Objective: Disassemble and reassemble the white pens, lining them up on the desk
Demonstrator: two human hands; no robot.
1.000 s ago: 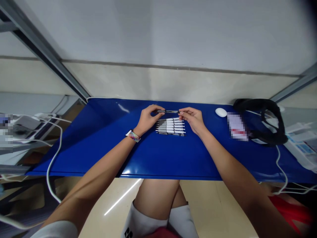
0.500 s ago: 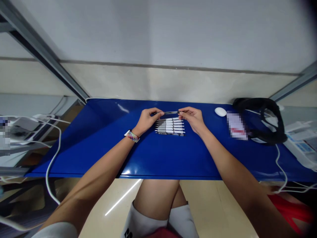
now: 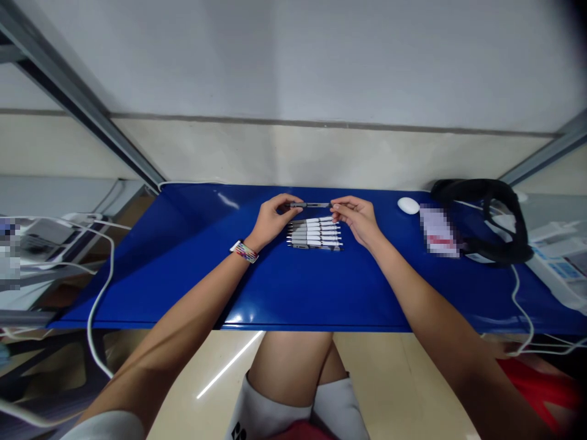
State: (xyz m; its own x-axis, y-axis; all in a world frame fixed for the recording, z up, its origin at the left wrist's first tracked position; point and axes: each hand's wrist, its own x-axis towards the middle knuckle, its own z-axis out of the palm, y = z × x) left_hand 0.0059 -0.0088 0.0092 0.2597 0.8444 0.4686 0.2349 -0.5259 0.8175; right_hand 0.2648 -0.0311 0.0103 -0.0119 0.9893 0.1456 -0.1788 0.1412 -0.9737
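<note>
Between my two hands lies a dark grey pen [image 3: 316, 205], held level by both ends. My left hand [image 3: 275, 218] pinches its left end between thumb and fingers. At the right end, the fingertips of my right hand [image 3: 358, 217] are closed on it. Just below the pen, several white-barrelled pens [image 3: 318, 231] with dark grips lie side by side in a row on the blue table [image 3: 293, 287]. A darker pen [image 3: 312, 247] forms the near edge of that row. Part of the far pens is close under my fingers.
Right of my hands sit a white computer mouse [image 3: 408, 206], a pixelated pink card or packet [image 3: 439, 231] and a black headband-like device [image 3: 518, 226]. White cables [image 3: 94, 305] hang at the table's left. A wall [image 3: 321, 153] rises behind the table.
My left fingers have opened up a little along the pen, so more of its left part shows. Both hands stay in nearly the same place.
</note>
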